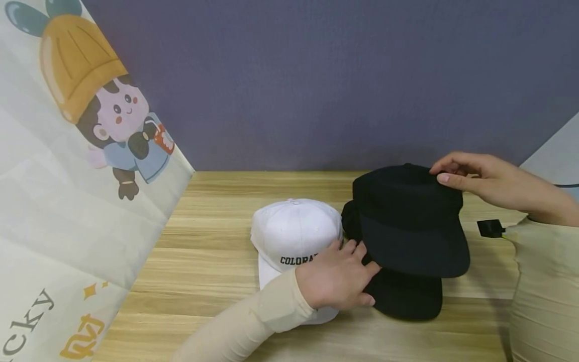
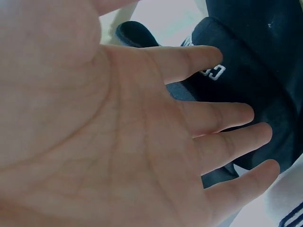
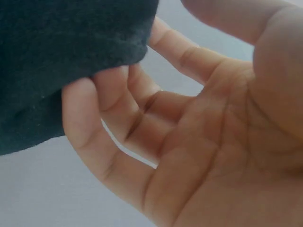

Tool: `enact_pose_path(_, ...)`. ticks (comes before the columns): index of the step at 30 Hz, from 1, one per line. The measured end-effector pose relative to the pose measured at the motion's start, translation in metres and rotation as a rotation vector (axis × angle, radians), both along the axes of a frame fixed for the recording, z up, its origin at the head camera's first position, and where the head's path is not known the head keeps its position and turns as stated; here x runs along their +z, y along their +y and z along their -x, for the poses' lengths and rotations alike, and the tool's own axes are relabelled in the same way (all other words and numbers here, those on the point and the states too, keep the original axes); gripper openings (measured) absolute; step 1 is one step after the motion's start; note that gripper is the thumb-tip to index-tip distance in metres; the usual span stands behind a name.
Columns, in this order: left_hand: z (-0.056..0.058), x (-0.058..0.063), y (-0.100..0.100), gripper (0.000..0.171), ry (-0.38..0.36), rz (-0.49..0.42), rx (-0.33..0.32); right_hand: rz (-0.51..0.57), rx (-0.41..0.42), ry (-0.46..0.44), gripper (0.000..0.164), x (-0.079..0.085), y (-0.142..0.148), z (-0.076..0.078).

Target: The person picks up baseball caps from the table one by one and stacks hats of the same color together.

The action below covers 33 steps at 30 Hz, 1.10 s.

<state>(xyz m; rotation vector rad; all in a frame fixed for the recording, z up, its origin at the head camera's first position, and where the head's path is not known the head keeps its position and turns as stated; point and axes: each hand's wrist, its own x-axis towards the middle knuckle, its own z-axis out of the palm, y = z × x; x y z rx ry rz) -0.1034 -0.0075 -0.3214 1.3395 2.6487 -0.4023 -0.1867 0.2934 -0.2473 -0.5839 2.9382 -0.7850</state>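
At the right of the head view, my right hand (image 1: 493, 182) holds a black cap (image 1: 402, 213) by the back edge of its crown. That cap overlaps a second black cap (image 1: 409, 297), whose brim shows below. My left hand (image 1: 336, 277) has its fingers spread straight, between a white cap (image 1: 294, 226) with dark lettering and the black caps. Whether its fingertips touch the black caps, I cannot tell. White letters show on dark cap fabric (image 2: 246, 90) in the left wrist view. Curled fingers meet the dark fabric (image 3: 75, 38) in the right wrist view.
The caps are over a wood-grain tabletop (image 1: 203, 241). A purple-grey panel (image 1: 316, 90) rises behind it. On the left hangs a pale sheet (image 1: 81, 201) printed with a cartoon figure. A small black device (image 1: 490, 229) is near the right sleeve.
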Motion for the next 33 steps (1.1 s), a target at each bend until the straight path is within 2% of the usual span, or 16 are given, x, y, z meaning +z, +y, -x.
enact_pose_path(4, -0.001, -0.001, -0.002, 0.062, -0.009, 0.013, 0.004, -0.045, 0.008, 0.004, 0.029, -0.003, -0.003, 0.001)
enact_pose_path(13, -0.005, -0.002, -0.006, 0.059, -0.043, 0.022, 0.016, -0.088, -0.019, -0.060, 0.037, -0.009, -0.008, -0.004)
enact_pose_path(21, -0.006, -0.008, -0.008, 0.057, -0.059, 0.024, 0.021, -0.145, 0.002, -0.037, 0.038, -0.014, -0.013, -0.004)
enact_pose_path(33, -0.008, -0.012, -0.014, 0.051, -0.076, 0.022, 0.004, -0.102, 0.012, -0.075, 0.038, -0.018, -0.021, -0.015)
